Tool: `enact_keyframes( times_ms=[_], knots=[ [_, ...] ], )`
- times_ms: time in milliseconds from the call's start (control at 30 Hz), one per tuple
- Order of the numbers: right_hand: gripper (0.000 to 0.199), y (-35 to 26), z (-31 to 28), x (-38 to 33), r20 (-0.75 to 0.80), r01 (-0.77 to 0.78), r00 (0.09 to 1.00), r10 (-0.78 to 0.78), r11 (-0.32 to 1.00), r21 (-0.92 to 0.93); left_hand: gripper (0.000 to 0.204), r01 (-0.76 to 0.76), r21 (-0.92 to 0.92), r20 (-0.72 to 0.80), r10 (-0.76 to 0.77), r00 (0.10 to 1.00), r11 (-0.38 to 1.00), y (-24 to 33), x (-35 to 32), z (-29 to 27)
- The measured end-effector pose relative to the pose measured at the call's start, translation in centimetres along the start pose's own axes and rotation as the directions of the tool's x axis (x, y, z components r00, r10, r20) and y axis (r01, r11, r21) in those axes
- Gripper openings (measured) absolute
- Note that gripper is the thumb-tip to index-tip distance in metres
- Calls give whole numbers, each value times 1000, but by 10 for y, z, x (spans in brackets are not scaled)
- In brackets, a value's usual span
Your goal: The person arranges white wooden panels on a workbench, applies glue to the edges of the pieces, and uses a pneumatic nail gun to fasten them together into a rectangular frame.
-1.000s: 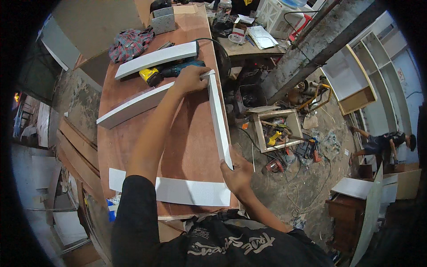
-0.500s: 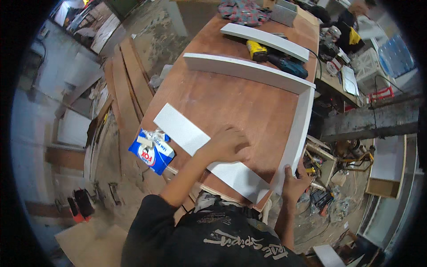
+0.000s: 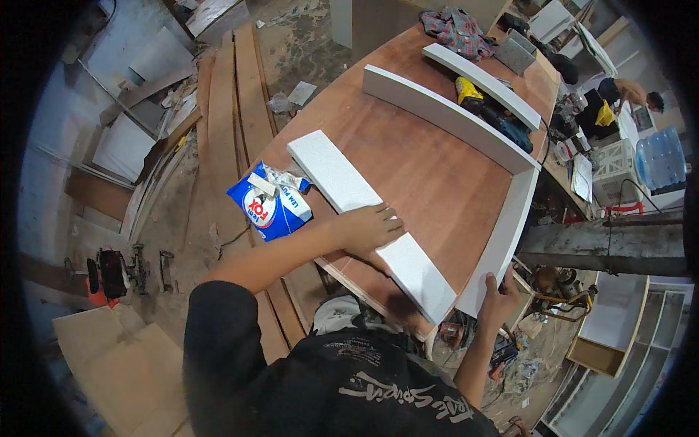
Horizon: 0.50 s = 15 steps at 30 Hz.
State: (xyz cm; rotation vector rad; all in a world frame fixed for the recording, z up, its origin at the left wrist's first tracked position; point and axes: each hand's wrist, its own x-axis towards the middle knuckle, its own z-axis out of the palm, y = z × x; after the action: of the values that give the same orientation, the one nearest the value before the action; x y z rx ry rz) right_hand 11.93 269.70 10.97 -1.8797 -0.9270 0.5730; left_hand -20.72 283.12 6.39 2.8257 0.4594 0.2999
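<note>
My left hand [image 3: 368, 231] is wrapped over the middle of a loose white board [image 3: 338, 178] near the table's front left edge, fingers curled over its far side. The near end of a second white board [image 3: 502, 226], running along the table's right side, is gripped by my right hand [image 3: 500, 297], thumb on top. At its far end this board meets a long white board [image 3: 451, 116] standing on edge, forming a corner. A blue and white glue packet [image 3: 273, 204] with a torn top lies left of the loose board, a small pale piece on it.
Beyond the corner, another white strip [image 3: 484, 84] lies by a yellow and black tool [image 3: 468, 93] and a teal power drill [image 3: 507, 130]. A checked cloth [image 3: 459, 33] sits at the table's far end. Long planks [image 3: 218, 124] cover the floor at left. Another person [image 3: 630, 91] is far right.
The loose board now lies more lengthwise and my left hand has closed over it. My right hand keeps its grip on the right board. The whole view has shifted and turned.
</note>
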Motion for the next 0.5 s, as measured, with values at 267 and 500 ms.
enact_keyframes(
  times_ms=[267,500],
  knots=[
    [47,12,9,2,-52,69,996,-77,987,-147,71,298,-205,420,-191,887,933,2,55,-50],
    [49,-9,24,2,-68,61,996,-62,998,-8,44,125,-139,335,-72,940,982,12,55,-56]
  ],
)
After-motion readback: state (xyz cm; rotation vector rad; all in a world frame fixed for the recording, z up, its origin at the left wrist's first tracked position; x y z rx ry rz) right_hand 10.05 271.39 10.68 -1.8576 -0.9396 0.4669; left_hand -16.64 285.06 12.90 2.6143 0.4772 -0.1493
